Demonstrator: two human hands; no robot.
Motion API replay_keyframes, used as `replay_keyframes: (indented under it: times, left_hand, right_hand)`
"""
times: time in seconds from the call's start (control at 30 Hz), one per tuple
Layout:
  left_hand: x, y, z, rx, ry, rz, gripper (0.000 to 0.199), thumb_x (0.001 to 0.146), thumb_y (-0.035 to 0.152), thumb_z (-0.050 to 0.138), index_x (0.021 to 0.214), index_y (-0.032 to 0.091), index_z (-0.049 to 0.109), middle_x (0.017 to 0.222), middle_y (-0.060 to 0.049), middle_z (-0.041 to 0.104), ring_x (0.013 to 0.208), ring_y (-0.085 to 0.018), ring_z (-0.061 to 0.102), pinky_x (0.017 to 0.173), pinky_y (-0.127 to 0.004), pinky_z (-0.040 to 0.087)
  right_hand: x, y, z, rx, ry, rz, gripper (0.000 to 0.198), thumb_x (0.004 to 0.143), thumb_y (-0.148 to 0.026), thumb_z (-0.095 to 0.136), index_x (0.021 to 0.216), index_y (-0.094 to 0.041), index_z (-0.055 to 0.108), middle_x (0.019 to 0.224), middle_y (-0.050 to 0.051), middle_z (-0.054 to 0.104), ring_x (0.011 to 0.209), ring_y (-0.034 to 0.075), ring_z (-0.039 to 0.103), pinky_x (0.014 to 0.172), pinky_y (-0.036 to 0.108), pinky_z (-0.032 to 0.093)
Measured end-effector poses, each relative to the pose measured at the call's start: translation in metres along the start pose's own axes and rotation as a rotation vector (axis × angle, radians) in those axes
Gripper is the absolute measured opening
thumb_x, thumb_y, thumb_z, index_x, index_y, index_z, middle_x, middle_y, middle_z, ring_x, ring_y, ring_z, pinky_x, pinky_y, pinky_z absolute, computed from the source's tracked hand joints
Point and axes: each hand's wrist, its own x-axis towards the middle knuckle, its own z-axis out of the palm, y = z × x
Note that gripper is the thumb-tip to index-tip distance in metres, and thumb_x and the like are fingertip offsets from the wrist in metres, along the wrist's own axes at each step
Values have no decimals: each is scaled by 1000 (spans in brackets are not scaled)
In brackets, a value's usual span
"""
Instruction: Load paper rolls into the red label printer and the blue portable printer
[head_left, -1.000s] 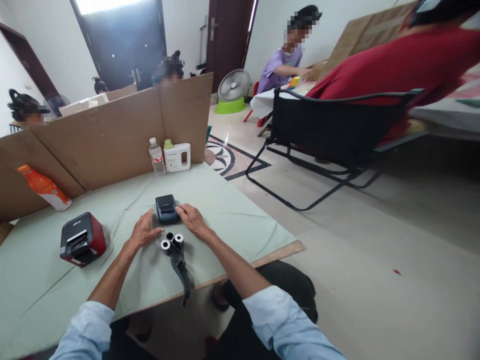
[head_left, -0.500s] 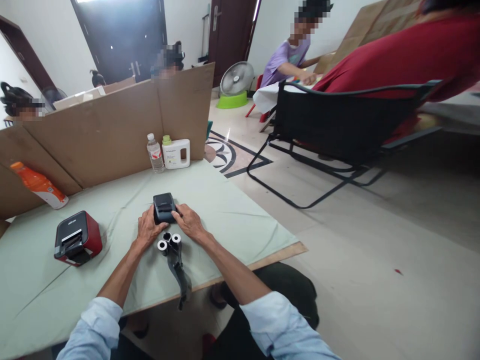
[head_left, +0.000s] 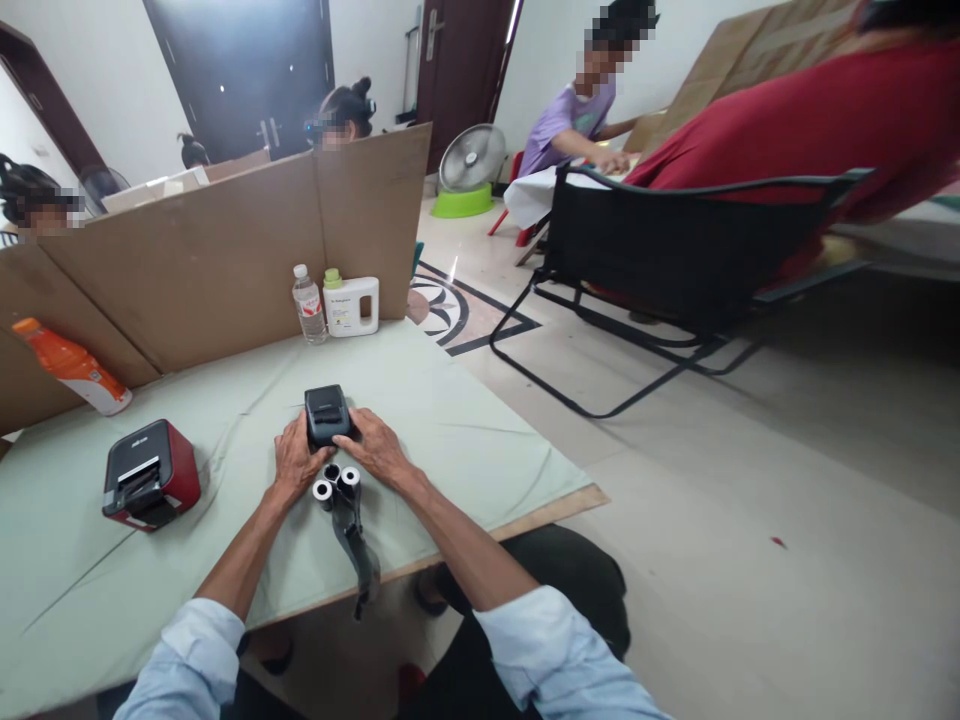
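Note:
A small black portable printer [head_left: 327, 400] rests on the pale green tablecloth, flanked by both my hands. My left hand [head_left: 295, 456] grips its left side, thumb along the near edge. On the other side, my right hand [head_left: 377, 447] holds the right edge, its thumb at the near right corner. Just below my hands stand several small white paper rolls [head_left: 322, 491] with dark cores, grouped together. From them a crumpled dark strip [head_left: 357, 550] trails toward me and hangs over the table's front edge. The undersides of my fingers are hidden.
A larger red and black printer [head_left: 154, 475] stands to the left. Behind it leans an orange bottle [head_left: 75, 368]. A water bottle [head_left: 308, 308] and white jug [head_left: 351, 308] stand by the cardboard partition [head_left: 225, 260]. At right, a person in red occupies a black folding chair [head_left: 660, 250].
My right thumb has slid from the printer's right side down to its near edge. The printer stays in place between both hands. The whole view has shifted slightly.

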Motion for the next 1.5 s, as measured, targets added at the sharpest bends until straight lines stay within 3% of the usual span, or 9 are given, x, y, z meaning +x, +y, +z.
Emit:
replay_keyframes:
  times: [0.17, 0.3, 0.57, 0.73, 0.93, 1.13, 1.3, 1.5]
  left_hand:
    - [0, -4, 4, 9, 22, 17, 85, 84, 39, 71, 159, 16, 37, 149, -20, 58, 139, -37, 52, 111, -50, 40]
    - [-1, -8, 5, -18, 35, 42, 81, 85, 37, 71, 158, 17, 40, 148, -20, 59, 139, -37, 53, 112, -51, 40]
    - [-1, -17, 3, -210, 116, 74, 85, 80, 34, 77, 157, 18, 42, 147, -19, 60, 137, -38, 54, 114, -53, 43]
    - [-17, -40, -21, -231, 232, 52, 88, 78, 33, 78, 156, 17, 42, 148, -19, 58, 139, -38, 53, 117, -53, 43]
    - [-48, -76, -51, -185, 262, 6, 89, 80, 39, 78, 157, 16, 41, 145, -19, 59, 134, -38, 56, 112, -53, 48]
    - [-68, -89, -47, -84, 209, -85, 87, 77, 41, 81, 153, 16, 47, 138, -20, 65, 130, -42, 59, 111, -59, 47]
    - [-65, -94, -66, -143, 122, -69, 91, 75, 49, 83, 152, 15, 48, 147, -21, 58, 137, -41, 55, 116, -57, 43]
    - [-38, -108, -94, -343, -16, -3, 89, 75, 55, 82, 150, 17, 52, 154, -19, 51, 140, -38, 52, 114, -55, 46]
  right_hand:
    - [-1, 12, 8, -31, 47, -64, 50, 93, -43, 69, 133, -16, 60, 122, 16, 69, 114, 31, 62, 103, 46, 50]
    - [0, 18, 12, -10, 81, -97, 47, 92, -43, 71, 131, -17, 63, 117, 15, 71, 108, 31, 64, 98, 45, 52]
    - [3, 8, 10, 168, 89, -134, 49, 91, -34, 72, 137, -22, 62, 123, 13, 67, 111, 28, 63, 99, 43, 54]
    - [20, -14, 10, 360, -111, -213, 44, 96, -32, 63, 139, -21, 62, 130, 13, 64, 106, 23, 64, 91, 37, 57]
    - [50, -32, 27, 468, -401, -407, 38, 103, -41, 53, 131, -20, 68, 128, 13, 67, 122, 25, 60, 108, 41, 48]
    - [52, -20, 46, 504, -542, -311, 49, 98, -52, 58, 130, -17, 72, 127, 12, 71, 114, 26, 66, 103, 41, 51]
    - [50, -17, 44, 551, -486, -165, 45, 93, -45, 60, 124, -17, 77, 124, 11, 75, 107, 26, 69, 97, 41, 53]
    - [47, -16, 55, 585, -401, -29, 46, 81, -46, 73, 115, -15, 80, 110, 9, 79, 100, 26, 70, 95, 40, 53]
